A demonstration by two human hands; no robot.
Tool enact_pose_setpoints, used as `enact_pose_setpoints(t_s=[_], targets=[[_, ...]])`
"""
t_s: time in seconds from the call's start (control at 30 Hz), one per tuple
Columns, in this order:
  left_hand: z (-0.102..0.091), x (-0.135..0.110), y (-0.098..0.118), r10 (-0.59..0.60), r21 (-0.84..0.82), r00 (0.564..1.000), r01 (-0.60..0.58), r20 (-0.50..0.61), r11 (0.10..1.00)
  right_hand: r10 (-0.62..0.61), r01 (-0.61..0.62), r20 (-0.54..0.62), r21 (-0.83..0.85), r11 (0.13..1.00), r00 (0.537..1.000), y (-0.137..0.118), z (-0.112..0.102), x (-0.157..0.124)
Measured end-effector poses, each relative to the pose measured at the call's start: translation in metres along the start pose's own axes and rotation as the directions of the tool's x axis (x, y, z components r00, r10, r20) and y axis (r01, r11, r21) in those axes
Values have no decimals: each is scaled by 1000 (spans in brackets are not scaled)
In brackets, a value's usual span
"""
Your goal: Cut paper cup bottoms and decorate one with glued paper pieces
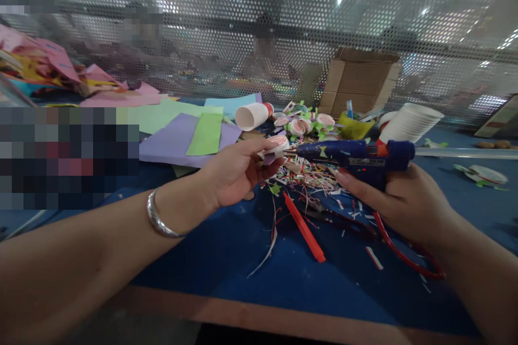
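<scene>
My right hand point(408, 205) is closed round the grip of a blue hot glue gun point(335, 152), with a clear glue stick point(465, 153) running out of its back end. Between the fingers and thumb of my left hand point(243, 172) is a small round paper disc point(278, 143) with red print, a purple paper piece point(268, 158) at its underside. The gun's nozzle points left and is at the disc's edge; whether it touches, I cannot tell. Below my hands lie paper scraps point(311, 178) and a red marker point(304, 226).
Coloured paper sheets point(178, 140) lie at the left. Beyond my hands are a paper cup point(247, 117), a pile of finished-looking paper turtles point(301, 125) and a yellow container point(355, 126). Stacked cups point(413, 124) and a cardboard box point(358, 81) stand at the right, before a perforated metal screen.
</scene>
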State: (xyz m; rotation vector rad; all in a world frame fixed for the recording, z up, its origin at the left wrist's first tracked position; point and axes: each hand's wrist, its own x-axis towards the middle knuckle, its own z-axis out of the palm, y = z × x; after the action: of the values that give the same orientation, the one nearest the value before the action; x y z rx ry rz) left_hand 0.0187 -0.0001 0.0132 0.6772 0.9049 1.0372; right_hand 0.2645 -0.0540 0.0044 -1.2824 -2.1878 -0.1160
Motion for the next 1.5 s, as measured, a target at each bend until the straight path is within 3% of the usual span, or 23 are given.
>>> enact_pose_setpoints(t_s=[0.4,0.6,1.03,1.37,1.43,1.5], targets=[[2,-1,1,-2,-1,1000,2,-11,1000,-23,22,-1,-96,995,1000,1,1,-3],[1,-1,1,2,1,1000,-2,-4,1000,35,-34,12,-71,997,999,-2,-2,-2],[0,-2,2,38,12,999,-38,-1,999,20,-20,15,-48,999,1000,-1,-2,-3],[-1,0,2,60,-1,997,-60,48,998,188,-193,44,208,959,981,3,-8,2],[-3,2,2,78,-2,994,-78,70,997,274,-281,65,237,930,960,10,-11,3],[-5,3,2,93,-3,993,-93,78,996,412,-422,92,249,872,906,20,-13,4]])
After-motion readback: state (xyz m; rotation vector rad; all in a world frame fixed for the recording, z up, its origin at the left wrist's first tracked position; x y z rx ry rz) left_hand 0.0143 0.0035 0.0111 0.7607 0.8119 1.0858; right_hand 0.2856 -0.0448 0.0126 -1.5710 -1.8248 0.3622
